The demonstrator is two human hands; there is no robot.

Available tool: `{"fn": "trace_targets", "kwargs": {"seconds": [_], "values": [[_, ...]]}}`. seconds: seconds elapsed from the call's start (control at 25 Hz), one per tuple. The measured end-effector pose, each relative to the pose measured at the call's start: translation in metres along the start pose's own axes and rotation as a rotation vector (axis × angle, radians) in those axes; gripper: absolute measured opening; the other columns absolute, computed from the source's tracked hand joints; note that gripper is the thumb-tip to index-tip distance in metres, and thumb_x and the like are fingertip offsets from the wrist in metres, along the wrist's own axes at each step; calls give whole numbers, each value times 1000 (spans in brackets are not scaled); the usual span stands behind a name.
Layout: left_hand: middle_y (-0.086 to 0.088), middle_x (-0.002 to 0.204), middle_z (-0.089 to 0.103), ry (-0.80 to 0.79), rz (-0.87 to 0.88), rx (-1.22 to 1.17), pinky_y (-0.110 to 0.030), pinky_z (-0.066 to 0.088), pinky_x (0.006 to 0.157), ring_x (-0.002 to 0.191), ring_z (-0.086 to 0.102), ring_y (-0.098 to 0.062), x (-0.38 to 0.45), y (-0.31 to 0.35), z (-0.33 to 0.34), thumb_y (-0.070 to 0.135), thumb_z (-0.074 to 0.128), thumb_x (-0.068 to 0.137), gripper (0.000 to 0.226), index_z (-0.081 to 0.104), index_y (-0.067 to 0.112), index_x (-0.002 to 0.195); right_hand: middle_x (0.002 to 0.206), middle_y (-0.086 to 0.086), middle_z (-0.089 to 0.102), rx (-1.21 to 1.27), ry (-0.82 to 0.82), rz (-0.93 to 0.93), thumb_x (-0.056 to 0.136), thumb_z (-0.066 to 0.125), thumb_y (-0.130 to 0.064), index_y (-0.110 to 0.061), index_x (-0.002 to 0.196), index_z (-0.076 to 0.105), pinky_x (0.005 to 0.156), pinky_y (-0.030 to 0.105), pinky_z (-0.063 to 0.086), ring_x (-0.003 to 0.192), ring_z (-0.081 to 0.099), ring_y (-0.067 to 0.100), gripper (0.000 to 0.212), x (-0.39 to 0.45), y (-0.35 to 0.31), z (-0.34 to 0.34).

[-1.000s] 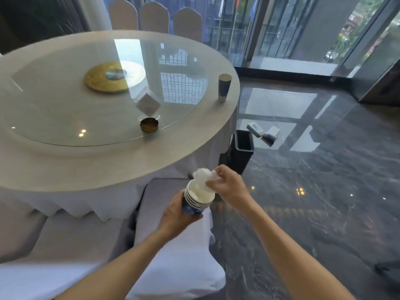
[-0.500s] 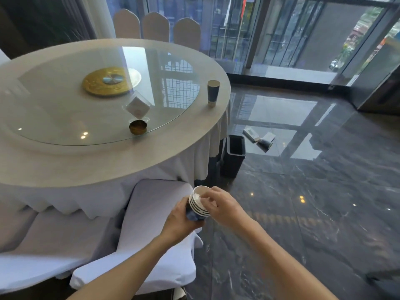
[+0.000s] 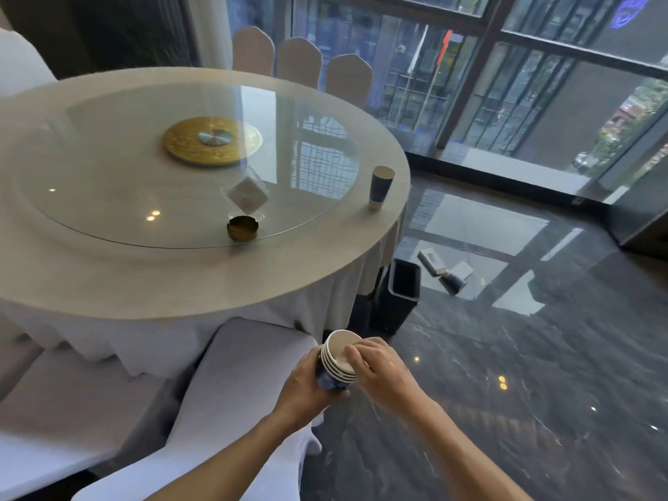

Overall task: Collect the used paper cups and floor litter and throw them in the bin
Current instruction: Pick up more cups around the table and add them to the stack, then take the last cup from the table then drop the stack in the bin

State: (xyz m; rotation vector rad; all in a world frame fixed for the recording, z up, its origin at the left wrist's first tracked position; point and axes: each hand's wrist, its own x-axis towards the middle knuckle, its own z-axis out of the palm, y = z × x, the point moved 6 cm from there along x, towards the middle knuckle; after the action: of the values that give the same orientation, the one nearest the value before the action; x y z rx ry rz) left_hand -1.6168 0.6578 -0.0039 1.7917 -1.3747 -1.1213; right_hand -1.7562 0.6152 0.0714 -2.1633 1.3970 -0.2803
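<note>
Stack of paper cups [image 3: 338,359] gripped around the base by left hand [image 3: 305,388], above chair seat beside tabletop [image 3: 151,280]. Right hand [image 3: 379,370] fingertips pressed into top cup. Bin [image 3: 401,294] on floor; litter [image 3: 446,271] just beyond.

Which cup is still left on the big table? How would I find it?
Find the big round table with the glass turntable on top. Look at its right edge, nearest the windows: the dark blue paper cup stands there upright and alone. Unlike the stack of cups in the person's hands, nobody is touching it.
</note>
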Motion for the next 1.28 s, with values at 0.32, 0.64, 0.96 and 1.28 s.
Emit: {"fn": "trace_targets", "kwargs": {"seconds": [0.32, 0.64, 0.96, 1.28], "values": [[6, 126, 69, 179, -105, -5, -17, 51, 79, 108, 67, -16, 41, 29, 0, 39, 92, 70, 80, 51, 31, 138, 143, -8, 53, 161, 12, -105, 98, 59, -32, -23, 126, 69, 104, 26, 44, 129, 48, 11, 32, 66, 38, -21], [4, 125, 67, 391, -156, -67, -38, 57, 99, 112, 67, -22, 76, 104, 29, 37, 89, 77, 72, 50, 26, 136, 116, -9, 66, 507, -87, -8, 92, 62, -28, -29, 129, 56, 98, 44, 54, 110, 62, 15, 37, 119, 86, -77], [10, 122, 69, 373, -171, -87, -36, 59, 93, 110, 67, -17, 126, 126, 60, 45, 94, 64, 82, 50, 32, 132, 110, -5, 67, 605, -132, 46, 96, 56, -22, -21, 123, 61, 88, 43, 60, 102, 64, 14, 28, 152, 133, -112], [15, 111, 71, 299, -103, -161, -37, 63, 81, 99, 71, -9, 255, 156, 75, 51, 94, 53, 85, 48, 47, 125, 111, -6, 71, 627, -81, 129, 98, 57, -31, -24, 120, 66, 88, 46, 61, 103, 69, 15, 25, 253, 197, -152]]}}
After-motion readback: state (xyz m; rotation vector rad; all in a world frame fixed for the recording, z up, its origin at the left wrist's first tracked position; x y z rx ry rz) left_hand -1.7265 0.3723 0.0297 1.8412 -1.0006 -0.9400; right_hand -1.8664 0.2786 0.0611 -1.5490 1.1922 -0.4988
